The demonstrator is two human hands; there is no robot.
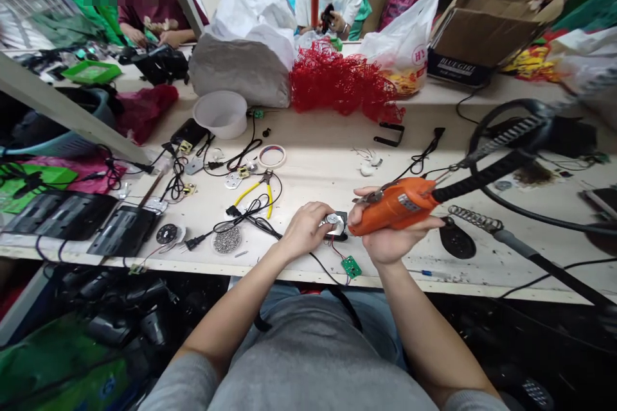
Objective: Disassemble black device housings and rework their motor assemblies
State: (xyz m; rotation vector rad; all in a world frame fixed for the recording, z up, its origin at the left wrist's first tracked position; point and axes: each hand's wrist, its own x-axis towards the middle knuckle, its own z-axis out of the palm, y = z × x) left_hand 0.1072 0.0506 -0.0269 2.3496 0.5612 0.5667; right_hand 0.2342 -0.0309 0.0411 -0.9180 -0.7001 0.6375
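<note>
My right hand (385,241) is wrapped round an orange electric screwdriver (393,207), tilted with its tip end toward my left hand. A black cord runs from its back end up to the right. My left hand (308,228) is closed on a small black housing (341,218) with a silvery metal part on it, at the table's front. Thin wires lead from this housing to a green circuit board (351,266) near the edge. The screwdriver's tip is close to the housing; whether they touch, I cannot tell. Left of my left hand sits a dish of small screws (226,239).
Yellow-handled pliers (268,196), a tape roll (272,155) and a white bowl (220,114) stand to the left, among cords. Black housings (116,231) line the left front edge. A soldering iron (525,253) hangs at right. Two people sit across the table, behind red netting (337,80).
</note>
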